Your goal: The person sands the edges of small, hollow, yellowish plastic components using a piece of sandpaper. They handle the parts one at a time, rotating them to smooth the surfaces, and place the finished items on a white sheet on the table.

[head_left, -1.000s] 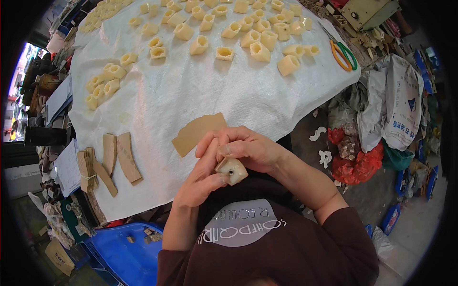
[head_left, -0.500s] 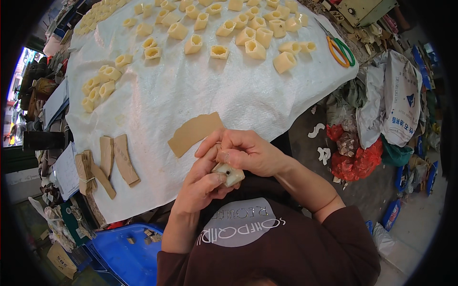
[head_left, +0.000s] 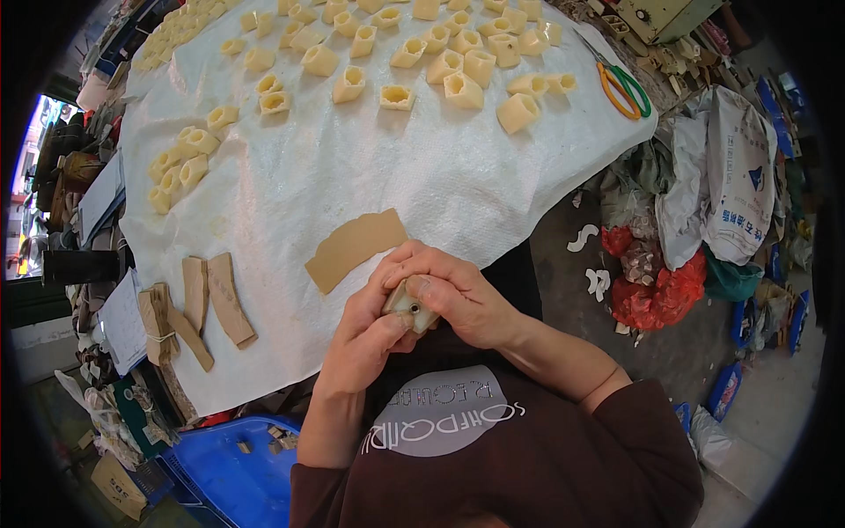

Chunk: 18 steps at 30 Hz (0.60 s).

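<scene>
Small tan block (head_left: 410, 306) sits pinched between both hands' grip.

We are in a small craft workshop: our table (head_left: 290, 185) wears a white woven sheet (head_left: 458, 185) lined with rows of cream hollow blocks (head_left: 464, 90), beside tan cut strips (head_left: 227, 299), scissors (head_left: 623, 90), and sacks (head_left: 738, 176) and scraps (head_left: 597, 280) crowding the concrete floor (head_left: 695, 343).

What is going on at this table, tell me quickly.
A person holds a small cream block with both hands, left hand below and right hand on top, near the table's edge. On the white woven sheet lie a curved tan strip, a bundle of tan strips, many cream hollow pieces and orange-handled scissors.
</scene>
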Available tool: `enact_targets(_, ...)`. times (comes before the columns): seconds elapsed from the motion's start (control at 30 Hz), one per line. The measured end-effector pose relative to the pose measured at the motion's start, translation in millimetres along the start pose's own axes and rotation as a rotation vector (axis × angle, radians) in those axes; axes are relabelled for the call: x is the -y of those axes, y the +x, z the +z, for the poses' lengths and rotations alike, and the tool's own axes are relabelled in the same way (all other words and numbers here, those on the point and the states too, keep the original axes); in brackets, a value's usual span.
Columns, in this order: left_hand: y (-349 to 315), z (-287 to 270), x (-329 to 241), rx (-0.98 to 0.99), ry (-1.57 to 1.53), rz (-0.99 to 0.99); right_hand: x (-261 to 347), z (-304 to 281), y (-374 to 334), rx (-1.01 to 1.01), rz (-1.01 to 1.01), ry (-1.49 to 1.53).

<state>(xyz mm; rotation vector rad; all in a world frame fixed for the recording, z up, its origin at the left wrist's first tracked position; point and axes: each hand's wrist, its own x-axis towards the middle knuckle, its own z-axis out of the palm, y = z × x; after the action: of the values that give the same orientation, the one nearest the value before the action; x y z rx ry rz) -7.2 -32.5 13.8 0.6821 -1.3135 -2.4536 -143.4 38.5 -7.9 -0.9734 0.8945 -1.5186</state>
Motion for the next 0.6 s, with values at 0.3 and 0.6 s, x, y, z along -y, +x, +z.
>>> enact_targets(0.3, 4.0, 9.1, 7.7, -0.077, -0.238, 0.137, 4.0, -12.6, -0.3, 0.109, 0.308, 0.319)
enact_targets(0.6, 3.1, 14.8, 19.7, -0.251, 0.093, 0.303, -8.0, 5.1, 1.4, 0.013, -0.143, -0.081)
